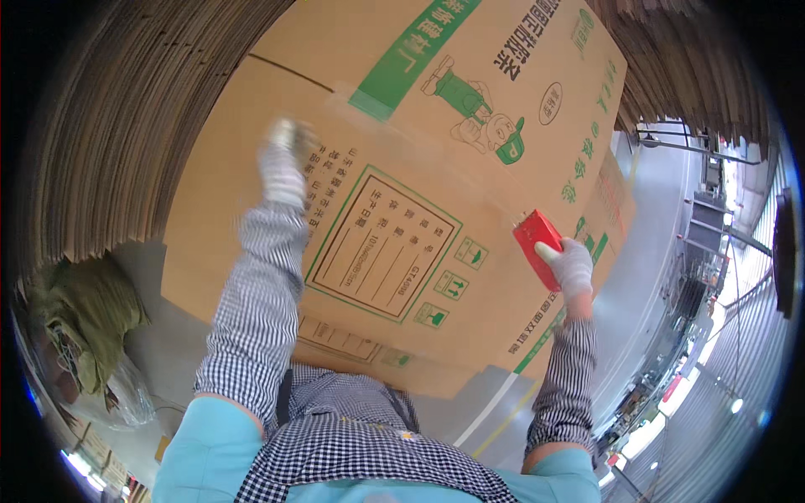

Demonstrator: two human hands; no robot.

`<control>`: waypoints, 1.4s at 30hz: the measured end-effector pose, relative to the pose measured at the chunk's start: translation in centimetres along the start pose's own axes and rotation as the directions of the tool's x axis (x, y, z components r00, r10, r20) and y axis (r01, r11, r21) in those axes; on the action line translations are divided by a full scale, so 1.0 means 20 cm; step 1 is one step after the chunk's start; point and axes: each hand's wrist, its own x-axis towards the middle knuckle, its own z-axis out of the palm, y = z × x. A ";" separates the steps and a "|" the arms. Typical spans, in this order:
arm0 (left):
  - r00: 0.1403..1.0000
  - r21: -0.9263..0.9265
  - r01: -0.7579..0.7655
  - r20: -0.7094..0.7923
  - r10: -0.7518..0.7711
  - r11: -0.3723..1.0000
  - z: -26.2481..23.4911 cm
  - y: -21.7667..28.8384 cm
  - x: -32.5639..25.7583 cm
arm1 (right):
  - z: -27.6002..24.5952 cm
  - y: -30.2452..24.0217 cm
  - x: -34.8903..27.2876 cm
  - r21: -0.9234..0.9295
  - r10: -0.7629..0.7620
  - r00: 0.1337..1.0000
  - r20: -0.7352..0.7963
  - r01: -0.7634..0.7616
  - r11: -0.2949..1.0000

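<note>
A large flat sheet of brown cardboard (402, 335), printed in green and black with a cartoon figure and a framed label, lies before me. My left hand (289, 142), in a white glove, is over the left part of the cardboard. It is smeared by motion, so its fingers cannot be made out. In my right hand (573, 267), also gloved, is a red hand-held tool (538, 248) with a small metal end. My fingers are closed around it, over the right part of the cardboard. The tool's exact kind does not show.
Tall stacks of folded cardboard stand on the left (109, 134) and at the far right (688, 75). A green-brown sack (92, 318) and a clear plastic bag (130, 394) lie at the lower left. Metal racks (708, 226) run along the right, beyond a grey floor (646, 260).
</note>
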 end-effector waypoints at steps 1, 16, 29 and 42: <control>0.984 0.152 0.082 0.142 -0.104 0.985 0.06 -0.03 -0.21 | 0.00 -0.04 -0.14 0.397 -0.061 0.997 0.039 0.041 0.917; 0.583 -0.129 0.716 0.651 -0.486 0.686 0.30 -0.29 -1.10 | 0.27 -0.37 -0.67 0.879 -0.525 0.851 0.011 0.242 0.411; 0.788 0.905 -0.173 0.364 0.497 -0.388 -0.27 -0.04 -0.09 | 0.46 -0.68 -0.16 0.228 -0.399 0.877 0.267 0.345 0.910; 0.970 -0.125 0.224 -0.063 -0.233 0.966 -0.09 -0.16 -0.11 | 0.52 0.18 -0.11 0.153 -0.215 0.877 0.429 0.164 0.974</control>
